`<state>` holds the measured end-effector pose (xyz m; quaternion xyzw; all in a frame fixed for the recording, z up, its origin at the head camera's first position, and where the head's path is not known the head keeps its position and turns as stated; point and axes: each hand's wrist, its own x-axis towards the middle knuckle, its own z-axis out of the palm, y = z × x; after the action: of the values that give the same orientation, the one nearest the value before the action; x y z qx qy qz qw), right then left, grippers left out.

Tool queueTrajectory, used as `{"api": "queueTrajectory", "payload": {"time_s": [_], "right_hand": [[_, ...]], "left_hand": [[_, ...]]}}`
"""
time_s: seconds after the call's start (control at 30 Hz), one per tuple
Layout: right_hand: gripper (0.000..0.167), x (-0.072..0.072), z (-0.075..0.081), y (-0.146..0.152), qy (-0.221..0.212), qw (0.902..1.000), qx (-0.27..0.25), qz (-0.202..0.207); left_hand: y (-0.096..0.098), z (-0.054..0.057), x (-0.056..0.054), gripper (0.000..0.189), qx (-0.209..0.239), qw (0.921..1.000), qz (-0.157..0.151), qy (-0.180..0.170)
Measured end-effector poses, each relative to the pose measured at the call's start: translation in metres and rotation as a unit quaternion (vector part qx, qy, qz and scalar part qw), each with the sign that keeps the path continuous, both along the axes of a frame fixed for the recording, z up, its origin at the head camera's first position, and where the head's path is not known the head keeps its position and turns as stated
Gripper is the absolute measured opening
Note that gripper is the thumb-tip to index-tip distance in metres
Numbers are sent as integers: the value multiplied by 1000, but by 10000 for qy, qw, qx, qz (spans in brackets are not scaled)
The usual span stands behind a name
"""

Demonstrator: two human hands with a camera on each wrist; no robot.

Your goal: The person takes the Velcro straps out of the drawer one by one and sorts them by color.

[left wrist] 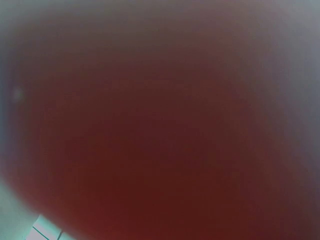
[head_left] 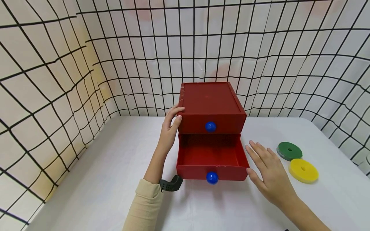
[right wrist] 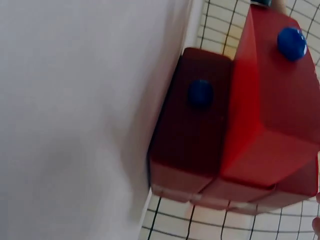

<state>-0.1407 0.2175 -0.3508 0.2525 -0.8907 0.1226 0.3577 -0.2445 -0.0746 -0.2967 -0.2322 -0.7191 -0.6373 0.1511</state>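
Observation:
A red drawer unit (head_left: 206, 98) with blue knobs stands on the table. Its upper drawer (head_left: 192, 124) is closed, while the drawer below it (head_left: 209, 154) is pulled out, with nothing seen inside. In the right wrist view a lower closed drawer front (right wrist: 190, 127) shows under the pulled-out one. My left hand (head_left: 169, 128) rests against the unit's upper left side, fingertips at the top edge and thumb near the front corner. Beside the pulled-out drawer's right side is my right hand (head_left: 268, 176), fingers extended, thumb tip by the front corner; contact is unclear. The left wrist view is a red blur.
To the right of my right hand lie a green disc (head_left: 289, 151) and a yellow disc (head_left: 303, 171), each with a central hole. White walls with a black grid (head_left: 162, 48) enclose the white table (head_left: 115, 154). A black band (head_left: 171, 183) is on my left wrist.

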Motion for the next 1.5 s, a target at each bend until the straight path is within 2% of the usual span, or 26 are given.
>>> {"api": "queueTrajectory", "payload": {"time_s": [0.2, 0.4, 0.6, 0.87, 1.13, 1.5], "right_hand": [[61, 1, -1, -16, 169, 9994, 202, 209], [61, 0, -8, -25, 193, 9978, 469, 426], [59, -1, -13, -31, 434, 9957, 604, 543], [58, -5, -16, -31, 544, 9943, 793, 470], [59, -9, -17, -31, 458, 9948, 860, 294], [60, -16, -14, -32, 613, 9942, 848, 247]], "left_hand": [[0, 1, 1, 33, -14, 10000, 19, 48], [0, 1, 2, 33, -17, 10000, 0, 18], [1, 1, 2, 33, -12, 10000, 10, 36], [0, 0, 0, 33, -9, 10000, 12, 22], [1, 0, 0, 33, -2, 10000, 14, 47], [1, 0, 0, 32, -5, 10000, 17, 60]]}}
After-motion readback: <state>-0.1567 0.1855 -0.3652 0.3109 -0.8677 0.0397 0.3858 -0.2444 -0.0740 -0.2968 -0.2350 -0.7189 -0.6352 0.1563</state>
